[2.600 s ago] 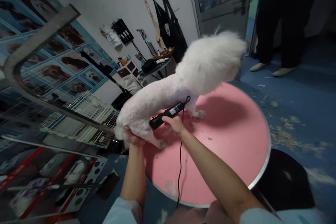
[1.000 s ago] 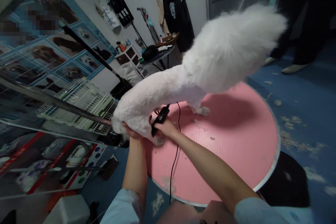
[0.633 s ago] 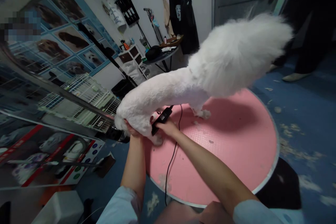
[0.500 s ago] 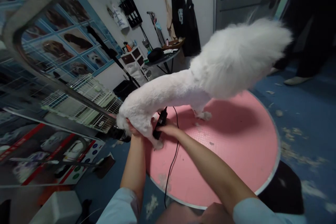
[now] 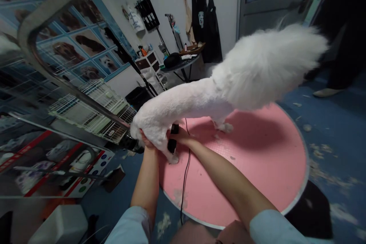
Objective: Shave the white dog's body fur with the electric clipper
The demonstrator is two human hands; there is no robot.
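Observation:
A white dog (image 5: 183,97) stands on a round pink grooming table (image 5: 243,167), its body clipped short and the fur on its head and neck long and fluffy. My left hand (image 5: 147,142) is closed around the upper part of the near hind leg (image 5: 160,139), at the rump. Just in front of that leg, my right hand (image 5: 182,137) grips a black hair clipper (image 5: 172,145) held nearly upright. The clipper's head is partly hidden by the leg, so contact cannot be made out. A black cord (image 5: 185,175) trails from it across the tabletop.
A metal grooming arm (image 5: 71,89) with a black strap (image 5: 122,51) rises at the left. Wire cages (image 5: 91,103) stand behind the dog's rump. Cut fur (image 5: 323,150) lies on the blue floor. At the right, a person's dark-trousered legs (image 5: 340,53) stand beyond the dog's head.
My right hand has turned the clipper more upright and brought it slightly back behind the hind leg. My left hand keeps its hold. The whole view has shifted a little.

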